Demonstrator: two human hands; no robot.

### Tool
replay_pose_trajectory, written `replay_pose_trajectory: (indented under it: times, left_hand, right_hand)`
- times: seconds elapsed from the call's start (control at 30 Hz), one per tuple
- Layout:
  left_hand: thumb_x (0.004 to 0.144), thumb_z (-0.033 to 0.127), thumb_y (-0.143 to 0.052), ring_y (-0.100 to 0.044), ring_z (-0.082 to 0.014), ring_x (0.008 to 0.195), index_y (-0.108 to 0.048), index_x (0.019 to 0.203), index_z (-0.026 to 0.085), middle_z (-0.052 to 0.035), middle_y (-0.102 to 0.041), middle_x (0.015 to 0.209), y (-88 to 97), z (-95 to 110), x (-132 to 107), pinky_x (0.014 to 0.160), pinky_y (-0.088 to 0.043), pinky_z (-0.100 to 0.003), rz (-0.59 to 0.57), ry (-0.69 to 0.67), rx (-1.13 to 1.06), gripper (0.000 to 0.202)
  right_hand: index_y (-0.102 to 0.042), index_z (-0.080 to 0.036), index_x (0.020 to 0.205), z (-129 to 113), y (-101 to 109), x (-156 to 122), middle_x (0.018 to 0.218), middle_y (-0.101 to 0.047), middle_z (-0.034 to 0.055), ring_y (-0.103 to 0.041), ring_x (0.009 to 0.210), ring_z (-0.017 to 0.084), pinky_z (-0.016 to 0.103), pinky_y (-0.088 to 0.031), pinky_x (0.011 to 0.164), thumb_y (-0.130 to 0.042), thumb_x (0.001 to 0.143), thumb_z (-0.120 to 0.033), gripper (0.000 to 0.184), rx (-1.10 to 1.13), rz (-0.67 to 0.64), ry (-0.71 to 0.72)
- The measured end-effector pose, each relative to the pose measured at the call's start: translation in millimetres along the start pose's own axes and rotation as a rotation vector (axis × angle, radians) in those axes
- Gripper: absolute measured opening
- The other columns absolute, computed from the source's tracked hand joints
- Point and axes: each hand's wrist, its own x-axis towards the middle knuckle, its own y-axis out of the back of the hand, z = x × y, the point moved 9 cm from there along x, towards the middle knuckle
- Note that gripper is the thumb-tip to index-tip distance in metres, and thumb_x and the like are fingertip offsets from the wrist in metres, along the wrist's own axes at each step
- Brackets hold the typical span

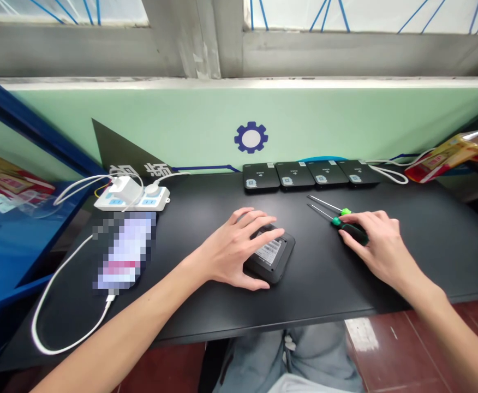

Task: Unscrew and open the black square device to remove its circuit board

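A flat black box-shaped device [285, 256] lies on the table, showing a white printed label and small corner holes. My left hand [239, 248] spans it, fingers across its top and thumb along its near edge, gripping it against the table. To the right, my right hand [372, 237] is closed around the black handle of a screwdriver [353, 231] with a teal collar. Right beside it lies a second screwdriver [346, 211] with a bright green collar, its handle mostly hidden under my fingers. Both thin metal shafts point to the far left.
Several similar black devices [296, 176] stand in a row against the green wall. On the left are a white power strip [132, 199] with plugs, a phone [126, 254] and its looping white cable [38, 327]. A bottle [460, 147] lies at the far right.
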Motion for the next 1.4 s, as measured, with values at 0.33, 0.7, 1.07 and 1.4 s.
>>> replay_pose_trajectory:
  times: [0.33,0.7,1.07,1.4]
  left_hand:
    - [0.106,0.06,-0.078,-0.055,-0.0422,0.163,-0.058,0.168,0.015,-0.0252,-0.059,0.174,-21.4,14,4,0.138,-0.043,-0.06,-0.034,0.019,-0.076,0.08]
    - [0.111,0.051,-0.076,-0.044,-0.0468,0.168,-0.057,0.173,0.03,-0.0251,-0.046,0.179,-28.5,17,6,0.132,-0.047,-0.069,-0.003,0.227,-0.027,0.069]
    - [0.11,0.051,-0.076,-0.042,-0.0499,0.166,-0.063,0.169,0.03,-0.0251,-0.046,0.177,-29.4,14,5,0.13,-0.046,-0.072,0.005,0.279,-0.019,0.064]
    - [0.11,0.055,-0.075,-0.043,-0.0498,0.165,-0.064,0.168,0.033,-0.0241,-0.046,0.177,-31.3,13,6,0.131,-0.043,-0.074,-0.007,0.284,0.001,0.063]
  right_hand:
    - [-0.075,-0.027,0.127,-33,41,-7,0.119,-0.079,0.0054,-0.074,0.104,0.021,0.036,-0.059,0.092,-0.062,0.114,-0.045,0.026,0.307,0.032,-0.097]
    - [-0.082,-0.033,0.109,-77,62,-8,0.1,-0.08,-0.003,-0.074,0.079,0.01,0.018,-0.054,0.06,-0.072,0.109,-0.047,0.017,0.474,-0.149,-0.07]
    - [-0.083,-0.031,0.111,-79,58,3,0.103,-0.083,-0.0008,-0.077,0.081,0.014,0.023,-0.057,0.063,-0.069,0.11,-0.05,0.024,0.446,-0.184,-0.03]
    - [-0.078,-0.032,0.114,-88,64,21,0.108,-0.082,-0.002,-0.075,0.081,0.015,0.031,-0.053,0.07,-0.069,0.112,-0.051,0.022,0.316,-0.275,0.164]
